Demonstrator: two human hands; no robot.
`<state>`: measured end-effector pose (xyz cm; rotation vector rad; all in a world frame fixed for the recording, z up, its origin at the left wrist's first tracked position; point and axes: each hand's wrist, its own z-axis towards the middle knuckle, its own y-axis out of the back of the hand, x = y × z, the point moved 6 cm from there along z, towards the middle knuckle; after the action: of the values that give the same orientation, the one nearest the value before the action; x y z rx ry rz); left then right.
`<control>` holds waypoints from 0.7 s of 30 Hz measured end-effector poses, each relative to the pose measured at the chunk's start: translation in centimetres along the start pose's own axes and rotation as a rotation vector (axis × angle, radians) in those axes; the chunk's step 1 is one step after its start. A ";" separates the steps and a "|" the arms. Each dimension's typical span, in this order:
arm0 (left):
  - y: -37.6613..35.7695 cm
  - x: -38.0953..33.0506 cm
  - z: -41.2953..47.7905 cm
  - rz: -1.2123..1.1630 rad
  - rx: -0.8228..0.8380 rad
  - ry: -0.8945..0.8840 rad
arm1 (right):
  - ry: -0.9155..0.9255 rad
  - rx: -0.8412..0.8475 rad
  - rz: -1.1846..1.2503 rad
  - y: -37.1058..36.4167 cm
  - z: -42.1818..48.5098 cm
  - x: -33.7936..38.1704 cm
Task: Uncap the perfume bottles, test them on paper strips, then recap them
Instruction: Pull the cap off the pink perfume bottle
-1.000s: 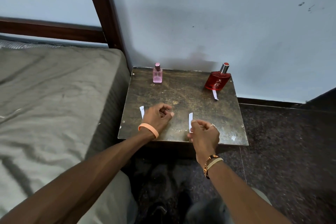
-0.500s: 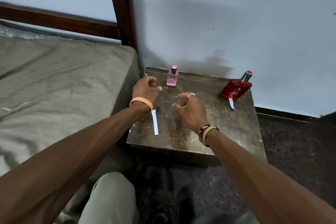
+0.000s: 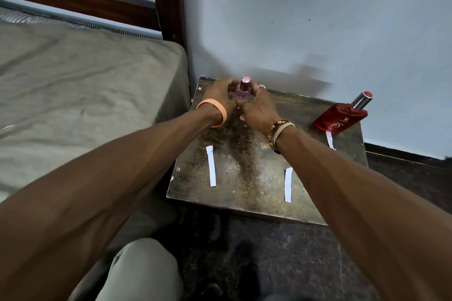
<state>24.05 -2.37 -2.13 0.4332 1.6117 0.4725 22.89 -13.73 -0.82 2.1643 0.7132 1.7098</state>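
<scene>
A small pink perfume bottle (image 3: 242, 92) with its pink cap on stands at the back left of the dark table (image 3: 247, 178). My left hand (image 3: 220, 94) grips its left side and my right hand (image 3: 256, 105) curls round its right side and front. A red perfume bottle (image 3: 340, 117) with a silver, red-topped cap leans at the back right. Three white paper strips lie on the table: one at the left (image 3: 211, 165), one at the front middle (image 3: 288, 184), one below the red bottle (image 3: 330, 140).
A bed with a grey-green sheet (image 3: 85, 80) and a dark wooden frame (image 3: 168, 0) flanks the table's left side. A pale wall (image 3: 305, 14) stands right behind the table. Dark floor (image 3: 269, 252) lies in front, with my knee (image 3: 137, 273) below.
Both hands have moved from the table's front edge to the back left and closed round the pink bottle. The two front strips now lie uncovered. The camera has moved closer.
</scene>
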 end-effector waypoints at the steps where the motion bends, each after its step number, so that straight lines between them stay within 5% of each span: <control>1: 0.1 0.0 0.0 0.026 -0.037 -0.025 | 0.012 -0.024 -0.004 -0.1 0.0 0.0; 12: -2.8 -6.0 -8.1 -0.019 0.099 -0.187 | 0.156 -0.222 -0.103 6.5 -10.1 -2.2; 21: -15.3 -12.5 -16.7 0.033 0.394 -0.221 | -0.052 -0.312 -0.162 16.4 -21.4 -10.7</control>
<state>8.55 -22.79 1.35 0.7816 1.4825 0.1215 3.63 -34.90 4.25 1.8779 0.5498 1.5590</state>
